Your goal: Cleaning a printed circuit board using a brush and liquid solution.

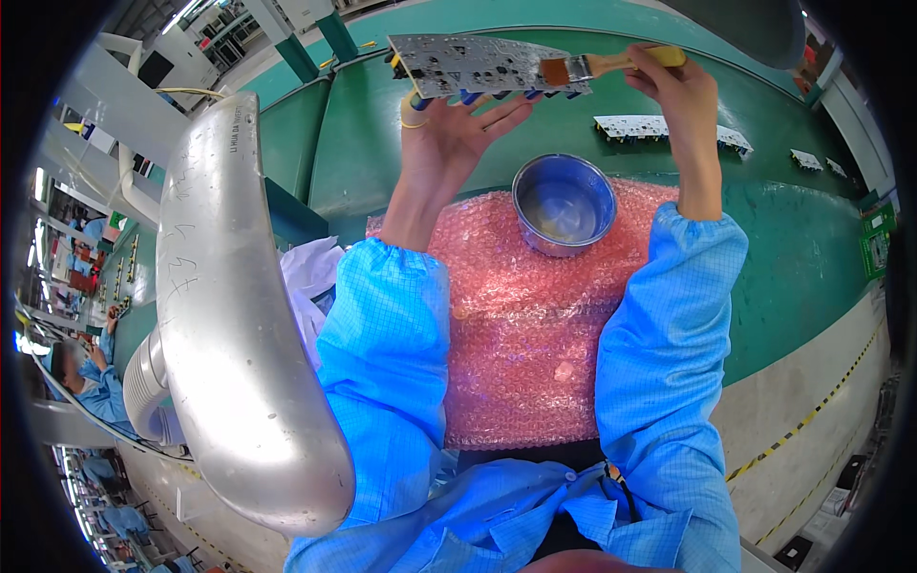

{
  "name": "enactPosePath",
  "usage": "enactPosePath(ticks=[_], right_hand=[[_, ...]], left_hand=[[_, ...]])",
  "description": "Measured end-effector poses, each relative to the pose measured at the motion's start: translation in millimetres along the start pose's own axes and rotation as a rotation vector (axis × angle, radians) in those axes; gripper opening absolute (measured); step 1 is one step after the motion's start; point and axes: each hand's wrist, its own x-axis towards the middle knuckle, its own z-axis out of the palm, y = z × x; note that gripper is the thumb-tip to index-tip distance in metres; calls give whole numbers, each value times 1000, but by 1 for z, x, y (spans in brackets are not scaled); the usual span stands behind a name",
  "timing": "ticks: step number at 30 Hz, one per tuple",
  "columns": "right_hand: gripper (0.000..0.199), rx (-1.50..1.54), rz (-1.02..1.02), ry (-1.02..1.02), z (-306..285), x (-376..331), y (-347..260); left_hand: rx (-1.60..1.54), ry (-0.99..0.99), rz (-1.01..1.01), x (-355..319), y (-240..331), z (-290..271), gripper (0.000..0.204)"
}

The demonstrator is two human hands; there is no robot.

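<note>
A white circuit board (468,63) with dark parts on its face is held up and tilted at the far side of the table. My left hand (447,141) supports it from below, palm up, its fingers stretched beneath the lower edge. In my right hand (680,94) is a flat paintbrush (604,64) with a yellowish wooden handle. Its brown bristles rest against the right part of the board's face. Below both hands, a round blue metal bowl (565,196) with some cloudy liquid at its bottom stands on a sheet of pink bubble wrap (530,363).
A large silver extraction hood (224,315) with a ribbed hose stands close beside my left arm. More circuit boards (630,127) lie on the green table (363,143) at the far right. A dark rounded object (745,29) hangs at the top right. Another person (100,387) sits far left.
</note>
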Motion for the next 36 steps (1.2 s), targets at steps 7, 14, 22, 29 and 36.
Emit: enactPosePath(ticks=[7, 14, 22, 29, 36], right_hand=[[31, 192, -49, -106, 21, -9, -15], [30, -2, 26, 58, -21, 10, 13], [31, 135, -43, 36, -17, 3, -2], [28, -119, -4, 152, -40, 8, 2], [32, 426, -115, 61, -2, 4, -10]], left_hand=[[-61, -35, -14, 0, -1, 0, 79], [-56, 44, 23, -3, 14, 7, 79], [-126, 44, 17, -3, 14, 2, 81], [-111, -12, 55, 0, 14, 0, 86], [-47, 59, -37, -4, 9, 12, 68]])
